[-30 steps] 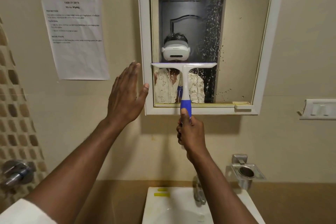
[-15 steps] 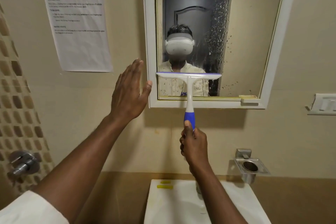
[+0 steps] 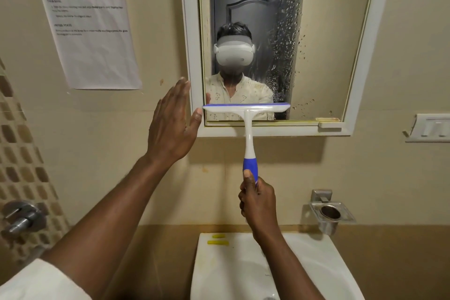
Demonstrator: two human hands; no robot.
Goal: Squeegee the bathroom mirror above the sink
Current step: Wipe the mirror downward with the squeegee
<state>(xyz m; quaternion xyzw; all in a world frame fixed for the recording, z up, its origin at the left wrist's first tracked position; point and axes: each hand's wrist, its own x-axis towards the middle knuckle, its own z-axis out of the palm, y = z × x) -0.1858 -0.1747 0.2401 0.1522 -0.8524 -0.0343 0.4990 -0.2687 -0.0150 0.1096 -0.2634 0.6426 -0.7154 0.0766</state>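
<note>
The white-framed mirror (image 3: 323, 31) hangs on the beige wall above the white sink (image 3: 316, 268). A white squeegee (image 3: 247, 114) with a blue grip lies with its blade across the lower left of the glass, just above the bottom frame. My right hand (image 3: 259, 204) grips the blue handle from below. My left hand (image 3: 171, 124) is raised flat with straight fingers beside the mirror's left frame, its thumb near the blade's left end. Water droplets cover a vertical band right of the blade's track; the left part looks wiped.
A printed paper sheet (image 3: 90, 24) is taped to the wall at left. A steel cup holder (image 3: 330, 213) is mounted at right above the sink, with a switch plate (image 3: 431, 128) further right. A metal tap valve (image 3: 23, 218) sticks out of the tiled wall at left.
The squeegee blade has slid down the glass from mid-mirror to near the bottom frame, my right hand pulling it lower. My left hand stays raised beside the frame.
</note>
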